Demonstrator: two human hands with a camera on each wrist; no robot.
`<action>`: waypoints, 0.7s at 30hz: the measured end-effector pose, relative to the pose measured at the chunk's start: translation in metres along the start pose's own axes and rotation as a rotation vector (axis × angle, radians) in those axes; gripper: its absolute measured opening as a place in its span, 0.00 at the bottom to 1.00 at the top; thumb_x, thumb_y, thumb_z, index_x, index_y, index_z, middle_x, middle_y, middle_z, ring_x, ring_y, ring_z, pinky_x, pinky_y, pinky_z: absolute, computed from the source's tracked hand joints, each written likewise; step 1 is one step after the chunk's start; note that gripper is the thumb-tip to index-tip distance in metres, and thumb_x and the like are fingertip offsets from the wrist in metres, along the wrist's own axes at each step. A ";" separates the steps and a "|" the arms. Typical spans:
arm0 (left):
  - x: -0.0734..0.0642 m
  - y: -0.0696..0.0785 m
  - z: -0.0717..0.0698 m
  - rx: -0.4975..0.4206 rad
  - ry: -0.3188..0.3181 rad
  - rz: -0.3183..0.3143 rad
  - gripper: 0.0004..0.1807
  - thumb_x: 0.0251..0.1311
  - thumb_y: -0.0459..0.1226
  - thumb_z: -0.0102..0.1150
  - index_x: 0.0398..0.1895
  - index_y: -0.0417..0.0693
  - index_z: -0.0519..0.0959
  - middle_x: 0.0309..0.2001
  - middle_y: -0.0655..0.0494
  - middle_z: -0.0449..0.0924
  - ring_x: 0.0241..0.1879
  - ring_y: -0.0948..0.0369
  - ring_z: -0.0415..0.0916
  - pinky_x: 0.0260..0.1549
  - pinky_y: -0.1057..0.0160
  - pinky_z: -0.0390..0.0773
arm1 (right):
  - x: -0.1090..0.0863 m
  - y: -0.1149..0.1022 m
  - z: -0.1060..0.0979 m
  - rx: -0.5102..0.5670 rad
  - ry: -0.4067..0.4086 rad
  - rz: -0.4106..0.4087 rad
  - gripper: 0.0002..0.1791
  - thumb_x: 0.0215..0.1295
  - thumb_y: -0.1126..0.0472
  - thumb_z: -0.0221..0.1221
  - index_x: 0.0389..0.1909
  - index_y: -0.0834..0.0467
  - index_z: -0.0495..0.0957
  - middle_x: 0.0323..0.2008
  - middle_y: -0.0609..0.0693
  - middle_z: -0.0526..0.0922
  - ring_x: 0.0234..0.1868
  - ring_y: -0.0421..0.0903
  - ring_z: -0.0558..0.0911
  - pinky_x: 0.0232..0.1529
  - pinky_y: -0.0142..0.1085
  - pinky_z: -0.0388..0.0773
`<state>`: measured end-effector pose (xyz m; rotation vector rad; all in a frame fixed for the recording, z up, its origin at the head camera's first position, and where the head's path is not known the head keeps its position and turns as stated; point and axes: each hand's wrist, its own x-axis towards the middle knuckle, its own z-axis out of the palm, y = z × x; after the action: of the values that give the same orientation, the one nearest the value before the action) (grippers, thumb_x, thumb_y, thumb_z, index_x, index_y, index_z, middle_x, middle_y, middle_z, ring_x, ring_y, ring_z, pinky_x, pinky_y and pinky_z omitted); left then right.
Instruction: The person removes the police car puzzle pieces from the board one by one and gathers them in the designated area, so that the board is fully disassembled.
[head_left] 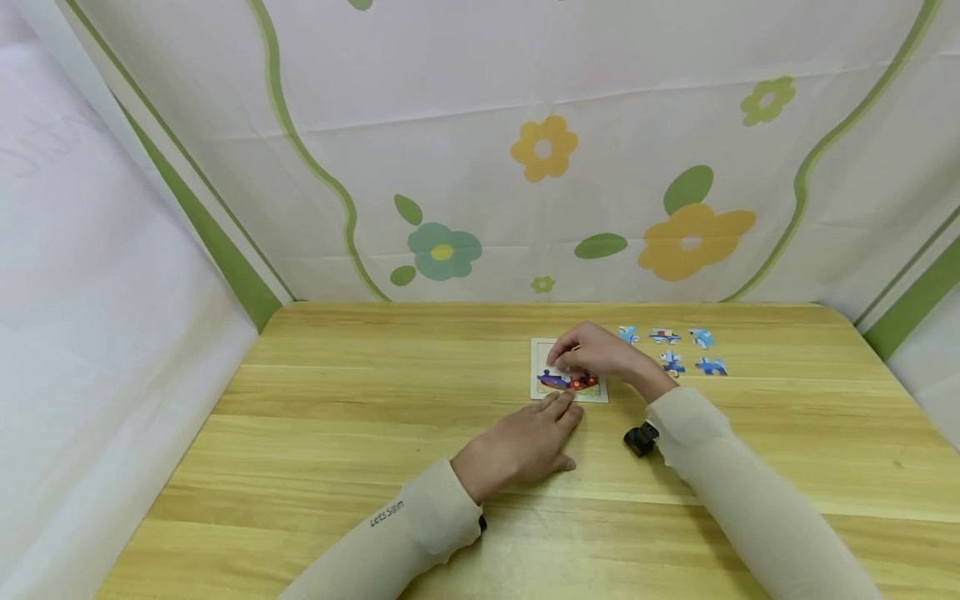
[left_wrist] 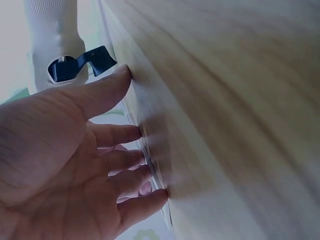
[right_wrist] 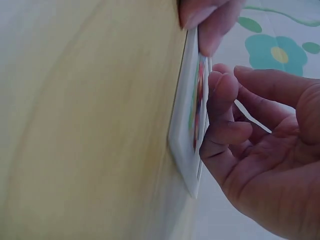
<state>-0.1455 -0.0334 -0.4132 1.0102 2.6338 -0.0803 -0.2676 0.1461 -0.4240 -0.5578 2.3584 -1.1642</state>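
A small white-framed jigsaw puzzle board (head_left: 535, 371) lies on the wooden table, with a dark blue and red picture along its lower part. Flat on the table, my left hand (head_left: 534, 442) has its fingers extended and its fingertips at the board's near edge. In the left wrist view, the thumb of my left hand (left_wrist: 65, 150) is spread from the fingers. My right hand (head_left: 596, 350) is over the board's upper right, fingers bent down toward it. Close to the board's face, my right hand (right_wrist: 270, 140) has curled fingers; I cannot tell whether they pinch a piece.
Several loose blue-and-white puzzle pieces (head_left: 664, 336) lie on the table (head_left: 360, 383) to the right of the board, some partly beside my right forearm. A black wrist camera (head_left: 640, 439) sits at the right cuff. A white curtain with printed flowers (head_left: 480, 167) stands behind the table.
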 end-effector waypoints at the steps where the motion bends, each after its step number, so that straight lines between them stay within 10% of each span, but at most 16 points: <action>1: 0.000 0.000 0.000 -0.002 -0.002 0.000 0.41 0.77 0.56 0.52 0.85 0.49 0.54 0.86 0.51 0.46 0.85 0.56 0.47 0.82 0.61 0.55 | 0.001 -0.001 0.001 0.000 -0.004 0.003 0.11 0.75 0.68 0.56 0.44 0.67 0.87 0.27 0.54 0.82 0.25 0.43 0.75 0.29 0.33 0.76; 21: 0.000 -0.001 -0.001 -0.024 -0.015 0.002 0.41 0.77 0.56 0.53 0.85 0.50 0.54 0.86 0.51 0.45 0.85 0.56 0.46 0.81 0.59 0.57 | 0.006 -0.002 0.002 0.016 -0.033 0.047 0.12 0.74 0.71 0.53 0.41 0.67 0.87 0.32 0.54 0.85 0.26 0.42 0.74 0.29 0.32 0.75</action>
<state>-0.1462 -0.0341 -0.4122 1.0004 2.6136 -0.0564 -0.2711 0.1407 -0.4249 -0.5102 2.3201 -1.1433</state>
